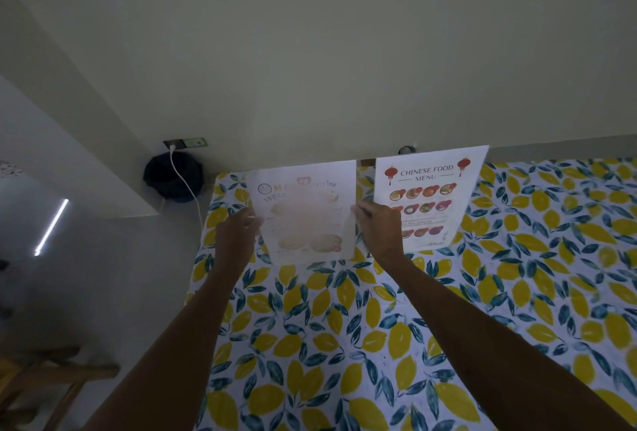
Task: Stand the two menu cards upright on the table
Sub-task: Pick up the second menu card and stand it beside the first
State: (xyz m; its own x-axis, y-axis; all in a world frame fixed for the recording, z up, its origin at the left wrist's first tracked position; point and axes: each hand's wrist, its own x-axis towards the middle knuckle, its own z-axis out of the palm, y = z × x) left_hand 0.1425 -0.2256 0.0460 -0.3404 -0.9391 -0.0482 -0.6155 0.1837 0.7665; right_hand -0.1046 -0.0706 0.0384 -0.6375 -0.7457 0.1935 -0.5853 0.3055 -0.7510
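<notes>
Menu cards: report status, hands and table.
Both hands on Thai menu card: left hand on its left edge, right hand on its right. Chinese food menu card already upright. Tablecloth around them bare.

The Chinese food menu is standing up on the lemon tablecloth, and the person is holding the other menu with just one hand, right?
Not quite. The head view shows both hands on the other menu: left hand and right hand grip its side edges. The Chinese food menu does stand on the lemon tablecloth.

Head view — looking forward and down, close over the table (448,327).
</notes>
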